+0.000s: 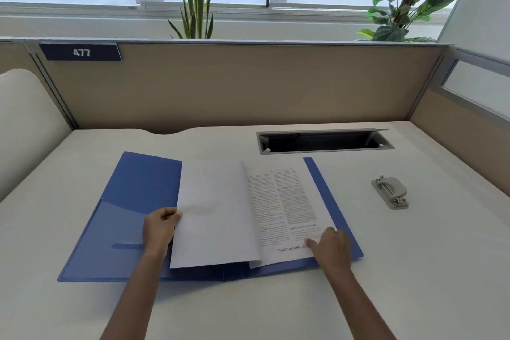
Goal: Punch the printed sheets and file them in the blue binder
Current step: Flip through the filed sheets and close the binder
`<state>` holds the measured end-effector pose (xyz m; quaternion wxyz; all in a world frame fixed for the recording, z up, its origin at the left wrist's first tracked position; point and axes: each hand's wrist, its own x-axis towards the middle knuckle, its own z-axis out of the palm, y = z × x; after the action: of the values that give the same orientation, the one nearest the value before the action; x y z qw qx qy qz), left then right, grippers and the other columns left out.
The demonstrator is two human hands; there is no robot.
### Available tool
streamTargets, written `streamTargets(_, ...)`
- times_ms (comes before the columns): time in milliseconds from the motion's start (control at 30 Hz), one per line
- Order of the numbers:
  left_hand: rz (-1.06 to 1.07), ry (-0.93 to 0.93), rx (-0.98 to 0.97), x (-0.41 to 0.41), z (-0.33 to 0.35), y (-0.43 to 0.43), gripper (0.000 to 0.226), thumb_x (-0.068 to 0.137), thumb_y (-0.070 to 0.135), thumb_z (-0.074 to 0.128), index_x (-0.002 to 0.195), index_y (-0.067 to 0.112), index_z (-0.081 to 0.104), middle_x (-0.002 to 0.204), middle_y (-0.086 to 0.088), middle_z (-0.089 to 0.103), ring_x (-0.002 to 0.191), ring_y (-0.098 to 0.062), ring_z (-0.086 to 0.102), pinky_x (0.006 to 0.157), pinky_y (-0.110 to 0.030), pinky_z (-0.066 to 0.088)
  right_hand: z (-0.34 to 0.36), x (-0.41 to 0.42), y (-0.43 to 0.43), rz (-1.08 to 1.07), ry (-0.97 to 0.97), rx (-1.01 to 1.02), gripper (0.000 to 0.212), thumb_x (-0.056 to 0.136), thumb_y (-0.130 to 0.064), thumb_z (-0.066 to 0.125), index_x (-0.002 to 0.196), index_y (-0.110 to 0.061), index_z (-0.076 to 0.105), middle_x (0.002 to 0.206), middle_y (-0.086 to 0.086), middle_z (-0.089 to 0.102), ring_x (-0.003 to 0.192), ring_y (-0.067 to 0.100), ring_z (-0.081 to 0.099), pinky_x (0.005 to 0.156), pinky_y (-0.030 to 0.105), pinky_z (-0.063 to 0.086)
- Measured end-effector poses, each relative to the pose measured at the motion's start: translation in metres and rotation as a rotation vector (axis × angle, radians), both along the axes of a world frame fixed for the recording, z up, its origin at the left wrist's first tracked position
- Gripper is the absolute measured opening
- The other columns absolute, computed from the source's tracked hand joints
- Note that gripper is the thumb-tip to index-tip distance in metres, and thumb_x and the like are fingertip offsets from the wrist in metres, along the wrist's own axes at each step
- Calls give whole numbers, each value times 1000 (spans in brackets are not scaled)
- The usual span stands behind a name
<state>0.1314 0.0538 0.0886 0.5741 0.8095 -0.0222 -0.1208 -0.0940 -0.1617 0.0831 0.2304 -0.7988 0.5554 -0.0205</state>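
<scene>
The blue binder (pixel 132 201) lies open and flat on the desk. Printed sheets (pixel 287 201) rest on its right half, text side up. One sheet (pixel 215 212) is turned over to the left, blank side up, curving at the spine. My left hand (pixel 158 229) pinches that sheet's left edge. My right hand (pixel 329 246) lies on the lower right corner of the printed sheets, its fingers pressing the paper. A grey hole punch (pixel 390 192) sits on the desk to the right of the binder, apart from both hands.
A cable slot (pixel 324 141) with a raised lid is set into the white desk (pixel 414 257) behind the binder. Beige partition walls enclose the desk at the back and right. A cream chair back (pixel 24 124) stands at the left. Plants stand behind the partition.
</scene>
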Motion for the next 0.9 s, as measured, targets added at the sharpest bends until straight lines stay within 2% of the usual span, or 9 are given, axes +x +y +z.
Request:
streamTargets(133, 39, -38, 81, 1, -6, -2, 18, 86, 7, 60, 100, -4, 64, 103, -23, 67, 98, -38, 61, 87, -44, 51, -8, -13, -15, -98, 113, 44, 72, 77, -41, 70, 127, 1, 40, 127, 16, 40, 118, 29, 42, 91, 35, 47)
streamTargets(267, 48, -63, 135, -1, -6, -4, 18, 86, 6, 59, 98, -6, 64, 102, -24, 67, 88, -33, 58, 75, -33, 42, -10, -10, -20, -114, 138, 45, 76, 73, -40, 74, 126, 1, 39, 126, 16, 41, 116, 28, 43, 93, 35, 47)
streamTargets(400, 52, -59, 146, -1, -5, -4, 19, 87, 6, 58, 99, -7, 64, 104, -24, 66, 86, -28, 55, 81, -37, 46, -8, -7, -25, -106, 177, 67, 78, 72, -43, 74, 126, 0, 39, 127, 16, 41, 116, 27, 44, 94, 33, 45)
streamTargets(533, 60, -52, 144, -1, -7, -4, 19, 86, 5, 58, 100, -8, 63, 105, -25, 66, 96, -38, 60, 85, -41, 47, -7, -8, -27, -118, 167, 104, 80, 70, -42, 75, 127, 0, 37, 128, 16, 40, 118, 29, 43, 92, 34, 46)
streamTargets(600, 56, -55, 147, -1, -7, -4, 19, 86, 5, 58, 101, -7, 63, 106, -25, 66, 99, -40, 59, 85, -42, 47, -7, -10, -24, -125, 119, 92, 75, 71, -39, 76, 125, -2, 39, 126, 15, 43, 117, 29, 44, 89, 36, 47)
streamTargets(667, 52, -61, 146, -1, -6, -5, 21, 86, 5, 58, 105, -5, 61, 105, -21, 64, 97, -39, 58, 80, -39, 46, -7, -11, -18, -91, 72, 12, 60, 77, -33, 71, 120, -3, 43, 122, 15, 48, 112, 29, 48, 86, 38, 47)
streamTargets(767, 28, -96, 133, -1, -5, -3, 22, 87, 4, 57, 109, 3, 57, 96, -14, 60, 81, -31, 54, 66, -30, 40, -4, -5, -4, -35, -188, -143, 30, 88, -20, 58, 109, -1, 50, 110, 16, 56, 99, 29, 55, 78, 38, 49)
streamTargets(833, 3, -109, 130, 1, -7, -3, 18, 87, 3, 55, 105, 5, 59, 92, -15, 61, 74, -28, 52, 62, -28, 39, 5, 3, 10, 26, -397, -187, 21, 91, -15, 53, 103, 1, 55, 98, 15, 59, 86, 26, 56, 65, 30, 47)
streamTargets(900, -24, -81, 109, 3, -10, -2, 16, 88, 2, 54, 101, 4, 62, 84, -14, 58, 70, -27, 49, 63, -32, 41, 18, 15, 28, 149, -521, -229, 16, 93, -14, 49, 92, -1, 58, 82, 7, 55, 70, 17, 50, 54, 16, 35)
